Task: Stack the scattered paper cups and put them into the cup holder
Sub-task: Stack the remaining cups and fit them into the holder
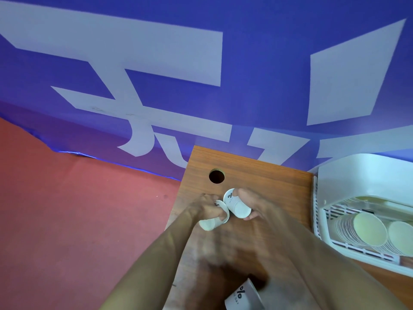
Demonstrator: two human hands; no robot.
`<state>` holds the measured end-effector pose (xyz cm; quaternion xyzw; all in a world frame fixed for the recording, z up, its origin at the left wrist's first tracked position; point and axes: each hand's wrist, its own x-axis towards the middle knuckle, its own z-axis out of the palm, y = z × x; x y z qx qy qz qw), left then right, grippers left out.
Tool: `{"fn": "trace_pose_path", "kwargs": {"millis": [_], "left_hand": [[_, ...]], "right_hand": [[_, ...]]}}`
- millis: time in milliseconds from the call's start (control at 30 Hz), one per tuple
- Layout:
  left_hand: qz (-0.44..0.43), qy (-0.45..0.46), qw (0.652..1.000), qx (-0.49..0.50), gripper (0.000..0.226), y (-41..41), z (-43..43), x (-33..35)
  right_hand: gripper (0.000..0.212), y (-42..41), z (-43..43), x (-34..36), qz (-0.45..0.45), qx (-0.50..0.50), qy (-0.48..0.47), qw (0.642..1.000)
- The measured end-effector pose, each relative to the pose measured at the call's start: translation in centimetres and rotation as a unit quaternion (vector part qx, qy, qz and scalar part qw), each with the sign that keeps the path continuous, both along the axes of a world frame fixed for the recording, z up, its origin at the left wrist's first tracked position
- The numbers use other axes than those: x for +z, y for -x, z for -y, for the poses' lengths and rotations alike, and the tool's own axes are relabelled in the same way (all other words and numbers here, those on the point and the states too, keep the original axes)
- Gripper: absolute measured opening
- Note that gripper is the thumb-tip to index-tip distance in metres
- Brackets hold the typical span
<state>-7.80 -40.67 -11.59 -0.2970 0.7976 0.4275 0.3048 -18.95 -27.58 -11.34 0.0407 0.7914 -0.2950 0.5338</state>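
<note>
My left hand point(206, 208) grips a white paper cup point(211, 223) lying on its side over the wooden table point(268, 182). Just to its right, my right hand point(252, 203) holds a second white cup point(237, 204) with black print, tilted with its base toward the far left. The two cups touch at their rims. A third cup point(243, 297) with black print lies near the table's front edge, between my forearms. The white cup holder point(348, 175) stands at the right, with rows of stacked cups point(362, 229) lying in its slotted tray.
A round cable hole point(216, 176) is cut in the table beyond my hands. A blue banner point(156, 74) with large white characters hangs behind the table. Red floor point(67, 209) lies to the left of the table edge.
</note>
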Motion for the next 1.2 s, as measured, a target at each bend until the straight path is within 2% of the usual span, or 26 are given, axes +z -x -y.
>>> {"fn": "trace_pose_path", "kwargs": {"millis": [100,167,200,267,333,433,500,567,700,767,833,1000,1200], "left_hand": [[-0.022,0.032,0.999,0.014,0.055,-0.3,-0.6,-0.5],[-0.062,0.098,0.993,-0.018,0.056,-0.5,-0.9,-0.4],[-0.079,0.155,0.983,-0.062,0.053,-0.5,-1.1,-0.2],[-0.110,0.282,0.939,-0.162,0.045,-0.8,-1.8,0.3],[-0.142,0.361,0.893,-0.227,0.039,-1.3,-2.8,0.6],[-0.181,0.400,0.858,-0.266,0.032,-2.0,-4.1,1.1],[-0.196,0.403,0.846,-0.290,0.029,-2.3,-4.7,1.3],[-0.185,0.393,0.849,-0.302,0.027,-2.9,-5.3,1.2],[-0.178,0.385,0.850,-0.314,0.017,-4.6,-6.6,1.1],[-0.209,0.378,0.849,-0.306,0.032,-5.1,-7.1,1.2],[-0.231,0.369,0.854,-0.286,0.036,-5.0,-7.5,1.6],[-0.314,0.406,0.807,-0.293,0.029,-3.5,-9.5,5.9],[-0.381,0.414,0.764,-0.315,0.039,-1.2,-14.4,11.3]], "right_hand": [[0.024,0.0,-1.0,-0.4,-0.051,-0.036,0.023,0.998],[0.026,0.2,-2.1,-0.2,-0.113,-0.031,0.033,0.993],[0.024,0.2,-2.8,-0.1,-0.150,-0.002,0.030,0.988],[0.022,0.1,-4.7,0.3,-0.238,0.109,0.007,0.965],[0.021,-0.5,-6.6,0.4,-0.350,0.229,-0.019,0.908],[0.028,-1.8,-8.5,0.8,-0.478,0.352,-0.043,0.804],[0.026,-2.5,-9.3,1.3,-0.501,0.388,-0.036,0.773],[0.023,-3.4,-10.1,1.6,-0.492,0.394,-0.041,0.775],[0.023,-5.4,-12.1,1.4,-0.428,0.399,-0.083,0.807],[0.026,-6.1,-13.0,1.4,-0.425,0.388,-0.086,0.814],[0.025,-6.6,-13.8,2.0,-0.443,0.366,-0.084,0.814],[0.025,-6.4,-16.6,5.0,-0.490,0.315,-0.093,0.807],[0.026,-5.8,-21.1,9.5,-0.542,0.264,-0.087,0.793]]}}
